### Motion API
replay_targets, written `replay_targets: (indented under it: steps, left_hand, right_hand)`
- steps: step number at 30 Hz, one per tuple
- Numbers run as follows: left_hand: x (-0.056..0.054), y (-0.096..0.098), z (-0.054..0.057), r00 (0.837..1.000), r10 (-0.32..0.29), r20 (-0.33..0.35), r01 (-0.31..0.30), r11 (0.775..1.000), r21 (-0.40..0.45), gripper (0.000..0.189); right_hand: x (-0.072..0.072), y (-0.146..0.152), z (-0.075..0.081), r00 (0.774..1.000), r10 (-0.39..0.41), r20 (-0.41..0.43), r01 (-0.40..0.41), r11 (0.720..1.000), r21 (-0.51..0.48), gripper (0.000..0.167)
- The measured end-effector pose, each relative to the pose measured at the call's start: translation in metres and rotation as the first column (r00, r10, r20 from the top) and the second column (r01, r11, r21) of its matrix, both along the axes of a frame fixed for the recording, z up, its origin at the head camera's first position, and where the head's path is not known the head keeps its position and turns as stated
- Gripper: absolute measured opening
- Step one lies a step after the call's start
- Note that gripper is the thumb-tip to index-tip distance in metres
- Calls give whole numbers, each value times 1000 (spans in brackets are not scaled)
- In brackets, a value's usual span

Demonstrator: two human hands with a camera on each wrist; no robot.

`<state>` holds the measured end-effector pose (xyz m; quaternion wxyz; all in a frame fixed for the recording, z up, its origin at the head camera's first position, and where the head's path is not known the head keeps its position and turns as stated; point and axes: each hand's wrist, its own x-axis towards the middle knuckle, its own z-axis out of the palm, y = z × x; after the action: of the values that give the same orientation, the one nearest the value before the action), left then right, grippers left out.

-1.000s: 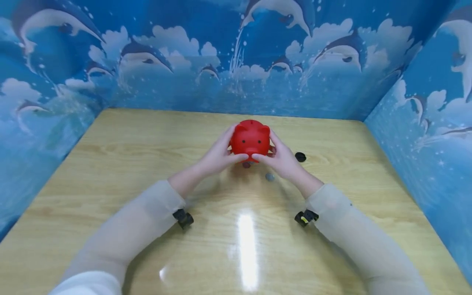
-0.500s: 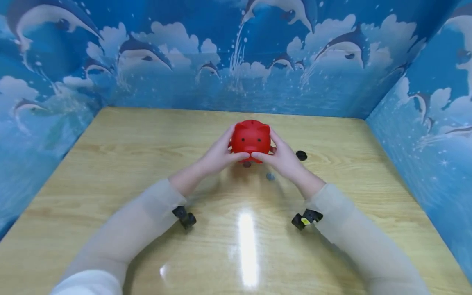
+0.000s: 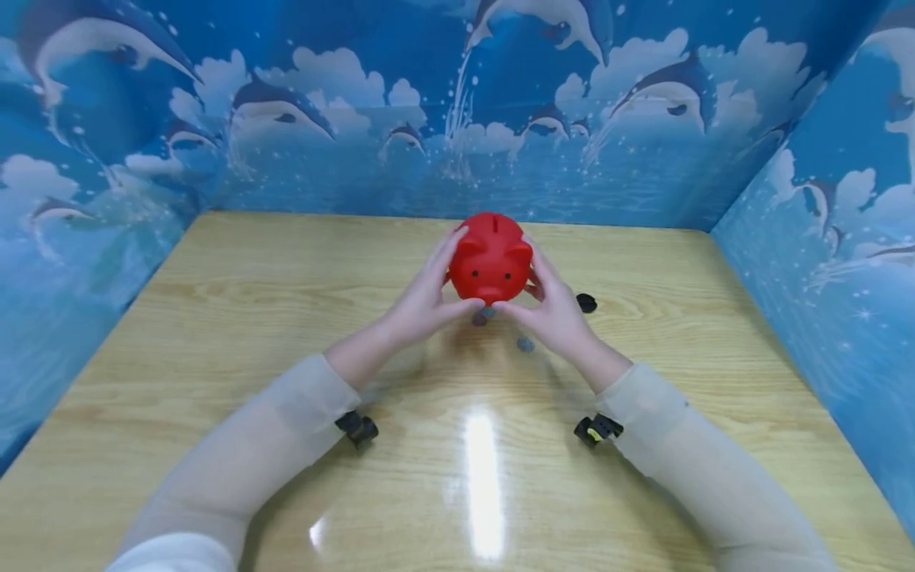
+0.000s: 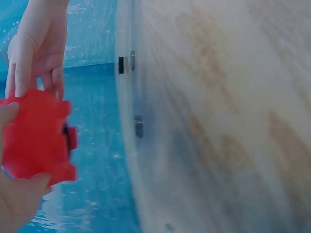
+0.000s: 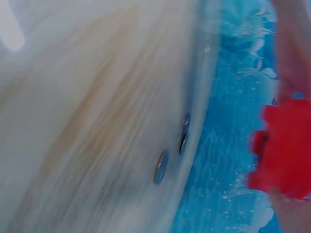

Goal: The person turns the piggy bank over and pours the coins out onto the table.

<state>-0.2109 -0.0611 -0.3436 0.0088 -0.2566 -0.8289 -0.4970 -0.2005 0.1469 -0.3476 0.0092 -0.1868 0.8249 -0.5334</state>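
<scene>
Between both hands is a red piggy bank (image 3: 489, 258), its snout toward me and the coin slot on top in sight. The left hand (image 3: 425, 298) grips its left side, and the right hand (image 3: 554, 306) grips the right, both thumbs near the snout. In the left wrist view the piggy bank (image 4: 36, 138) is held above the tabletop, with a dark spot on its underside between the feet. Coins (image 3: 480, 318) lie on the table just below it, and another silvery coin (image 3: 525, 344) lies nearer the right wrist.
A small black round piece (image 3: 586, 303) lies on the wooden table (image 3: 322, 262), right of the right hand. Blue dolphin-print sheets (image 3: 343, 159) stand along the back and sides. Small black cameras (image 3: 357, 429) sit at both wrists.
The piggy bank has risen a little and tilted, so its top slot shows more. Coins beneath it are more exposed. Both hands keep their grip and move with it.
</scene>
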Motion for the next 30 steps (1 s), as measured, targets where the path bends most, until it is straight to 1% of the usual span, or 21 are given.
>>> replay_targets:
  steps: [1, 2, 3, 4, 6, 7, 8, 10, 11, 13, 14, 18, 19, 21, 23, 25, 27, 29, 30]
  left_hand:
    - [0, 1, 2, 1000, 1, -5, -1, 1000, -2, 90]
    - [0, 1, 3, 1000, 3, 10, -3, 1000, -6, 89]
    - [0, 2, 4, 999, 5, 33, -4, 1000, -9, 88]
    - [0, 2, 4, 998, 5, 70, -5, 1000, -8, 88]
    - [-1, 1, 3, 988, 2, 156, -3, 1000, 2, 86]
    - [-1, 0, 2, 982, -2, 191, -2, 1000, 20, 84]
    - [-1, 0, 1, 979, -5, 205, -2, 999, 32, 84]
    - [-1, -2, 0, 980, -6, 201, -5, 999, 52, 85]
    - [-1, -2, 1, 982, -2, 190, -10, 998, 63, 86]
    - [0, -2, 3, 985, 25, 172, -38, 996, 76, 87]
    - [0, -2, 5, 983, 41, 181, -56, 995, 79, 87]
    - [4, -2, 11, 967, 69, 247, -91, 993, 75, 84]
    - [5, -2, 11, 963, 76, 257, -99, 992, 76, 85]
    - [7, -3, 12, 965, 73, 253, -98, 991, 90, 84]
    - [8, -4, 12, 965, 96, 242, -121, 988, 90, 87]
    - [8, -3, 14, 966, 113, 233, -137, 986, 93, 89]
    - [7, -2, 15, 957, 114, 268, -147, 984, 106, 87]
    - [8, -2, 11, 939, 132, 316, -170, 981, 95, 88]
    - [8, -2, 9, 934, 134, 331, -174, 980, 95, 88]
  right_hand:
    - [0, 0, 1, 1000, 1, -5, -1, 1000, -4, 88]
    - [0, 0, 2, 1000, 9, 11, -9, 1000, -12, 86]
    - [-1, 0, 2, 999, 18, 45, -17, 1000, -20, 84]
    - [-1, 0, 2, 995, 23, 94, -21, 1000, -22, 83]
    - [-3, -1, 3, 984, 30, 176, -30, 1000, -3, 81]
    - [-3, -1, 3, 978, 28, 206, -32, 999, 14, 81]
    - [-4, -2, 4, 976, 25, 217, -31, 999, 22, 81]
    - [-4, -3, 6, 979, 12, 205, -23, 999, 49, 84]
    - [-3, -3, 7, 983, 4, 184, -16, 998, 66, 84]
    - [-2, -4, 12, 988, -13, 153, 0, 997, 83, 86]
    - [-2, -4, 14, 989, -15, 145, 1, 996, 93, 86]
    - [-1, -3, 20, 985, -15, 173, -8, 991, 135, 85]
    - [0, -2, 21, 984, -18, 177, -6, 990, 137, 85]
    - [0, -3, 20, 988, -17, 150, -2, 992, 129, 83]
    - [0, -4, 18, 992, -30, 119, 16, 993, 117, 85]
    - [0, -4, 15, 995, -30, 93, 22, 996, 84, 84]
    - [-2, -4, 13, 996, -16, 91, 9, 997, 73, 82]
    - [-2, -4, 9, 993, -3, 122, -4, 998, 64, 81]
    - [-1, -4, 8, 991, 3, 137, -12, 998, 63, 81]
